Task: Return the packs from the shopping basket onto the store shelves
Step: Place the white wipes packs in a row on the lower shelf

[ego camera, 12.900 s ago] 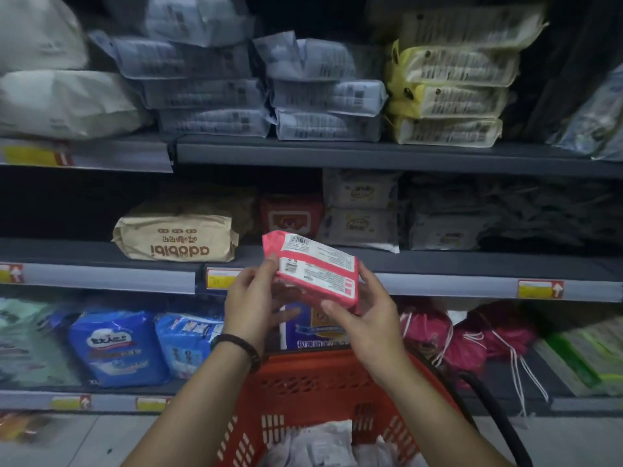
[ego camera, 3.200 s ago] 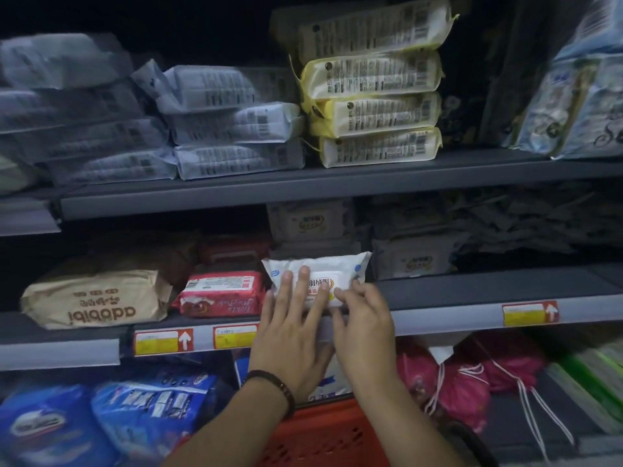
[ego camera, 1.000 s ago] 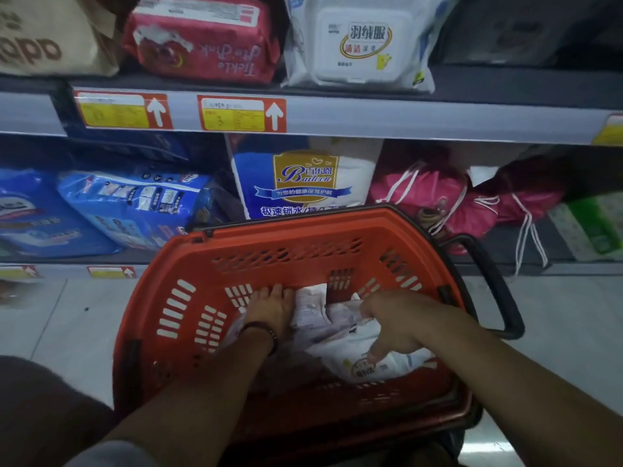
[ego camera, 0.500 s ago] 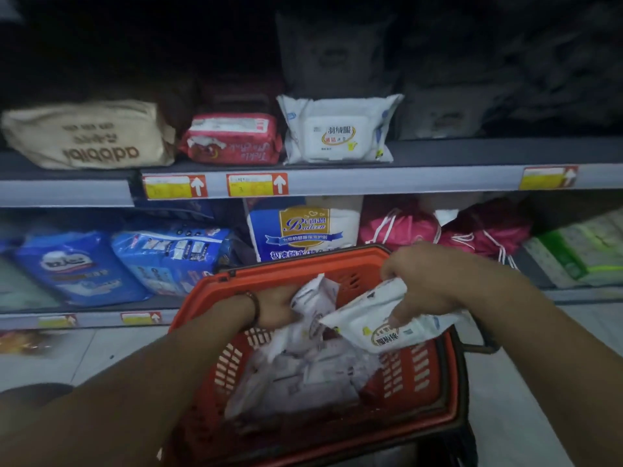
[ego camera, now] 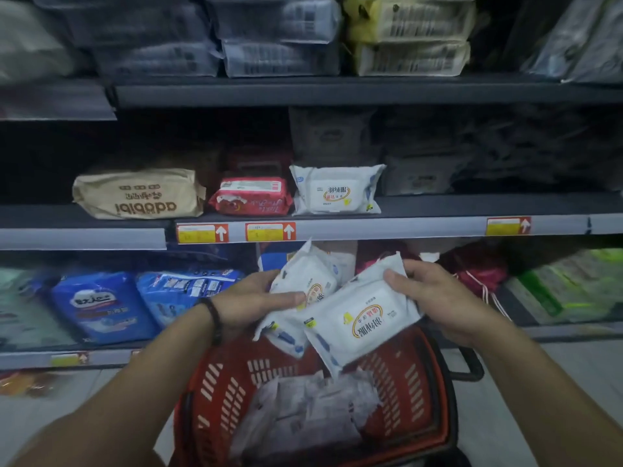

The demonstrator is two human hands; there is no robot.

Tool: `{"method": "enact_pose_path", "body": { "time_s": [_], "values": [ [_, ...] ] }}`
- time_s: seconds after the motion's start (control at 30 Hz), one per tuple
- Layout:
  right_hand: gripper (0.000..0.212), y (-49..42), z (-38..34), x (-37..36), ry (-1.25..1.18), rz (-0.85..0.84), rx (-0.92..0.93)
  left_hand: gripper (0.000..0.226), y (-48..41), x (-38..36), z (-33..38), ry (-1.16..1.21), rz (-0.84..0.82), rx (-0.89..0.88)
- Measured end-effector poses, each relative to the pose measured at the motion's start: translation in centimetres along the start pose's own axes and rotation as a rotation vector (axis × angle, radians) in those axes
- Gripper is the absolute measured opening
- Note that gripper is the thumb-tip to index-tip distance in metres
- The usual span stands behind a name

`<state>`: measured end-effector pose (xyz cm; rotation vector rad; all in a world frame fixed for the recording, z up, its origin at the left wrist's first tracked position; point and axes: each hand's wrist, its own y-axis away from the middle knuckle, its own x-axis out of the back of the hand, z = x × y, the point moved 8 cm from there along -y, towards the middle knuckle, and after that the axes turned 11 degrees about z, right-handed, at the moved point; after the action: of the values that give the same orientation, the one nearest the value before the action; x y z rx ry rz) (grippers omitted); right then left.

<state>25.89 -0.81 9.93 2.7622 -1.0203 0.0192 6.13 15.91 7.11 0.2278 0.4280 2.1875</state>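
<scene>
Store shelving fills the far side, stocked on every tier. Its middle shelf (ego camera: 438,205) carries, left to right, a tan pack (ego camera: 138,193), a red pack (ego camera: 249,197) and a shelved white pack (ego camera: 337,192), lined up along the front edge. On the near side a red shopping basket (ego camera: 397,392) holds further pale packs (ego camera: 310,412). Above it, the person's left grip (ego camera: 249,298) is clasped round the first white pack (ego camera: 303,281). The right grip (ego camera: 438,298) clasps the second white pack (ego camera: 364,318), which overlaps the first.

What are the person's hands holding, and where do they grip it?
The left hand grips one white pack by its left side; the right hand grips a second pack by its upper right end, both above the basket.
</scene>
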Motion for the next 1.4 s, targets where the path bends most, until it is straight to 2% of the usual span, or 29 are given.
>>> {"method": "enact_pose_path", "body": {
  "time_s": [0.1,0.27,0.37,0.47,0.6,0.7,0.77,0.8,0.87,0.97,1.07,1.13,1.17,1.23,1.3,1.4],
  "values": [
    [0.023,-0.9,-0.3,0.1,-0.044,0.04,0.044,0.031,-0.5,0.6,0.7,0.009,0.115,-0.011],
    [0.025,-2.1,-0.9,0.6,-0.098,0.113,0.129,0.028,-1.0,1.1,1.0,0.098,0.155,-0.057],
    [0.026,-2.5,-0.9,0.9,-0.148,0.198,0.149,0.028,-1.1,0.7,1.3,0.282,0.196,-0.066],
    [0.024,-2.7,-0.9,0.9,-0.198,0.285,0.141,0.036,-0.7,-0.7,1.9,0.494,0.134,-0.037],
    [0.022,-3.1,-0.7,-0.3,-0.178,0.308,0.128,0.054,-0.9,-0.9,2.0,0.443,0.187,-0.099],
    [0.02,-3.2,-1.0,-0.4,-0.237,0.417,0.121,0.046,-1.2,-0.8,1.4,0.391,0.242,-0.077],
    [0.035,-3.1,-0.5,0.0,-0.471,0.541,0.032,0.046,-1.3,-0.8,1.5,0.421,0.27,-0.083],
    [0.045,-3.1,-0.1,-0.5,-0.602,0.531,-0.018,0.05,-1.4,-0.8,1.5,0.448,0.283,-0.094],
    [0.059,-2.8,0.1,-3.4,-0.709,0.381,-0.074,0.053,-1.5,-1.1,1.8,0.48,0.282,-0.122],
    [0.049,-1.6,-0.2,-7.0,-0.469,0.205,-0.027,0.041,-1.5,-1.6,2.0,0.508,0.225,-0.114],
    [0.056,-1.8,-0.9,-7.5,-0.24,0.019,-0.003,0.047,-1.5,-1.7,1.8,0.47,0.152,-0.087],
    [0.064,-2.0,-1.6,-7.3,-0.076,-0.098,0.091,0.052,-1.5,-1.6,1.7,0.427,0.153,-0.092],
    [0.068,-2.1,-2.0,-7.0,0.003,-0.08,0.151,0.053,-1.5,-1.5,1.6,0.432,0.162,-0.091],
    [0.074,-2.4,-2.5,-5.7,0.06,0.104,0.218,0.053,-1.5,-1.6,1.6,0.464,0.174,-0.09],
    [0.06,-2.1,-3.1,-4.8,0.115,0.294,0.288,0.055,-1.5,-1.5,1.8,0.501,0.2,-0.112],
    [0.044,-0.7,-3.8,-4.4,0.421,0.558,0.423,0.059,-1.7,-1.1,2.3,0.568,0.275,-0.174]
  ]
}}
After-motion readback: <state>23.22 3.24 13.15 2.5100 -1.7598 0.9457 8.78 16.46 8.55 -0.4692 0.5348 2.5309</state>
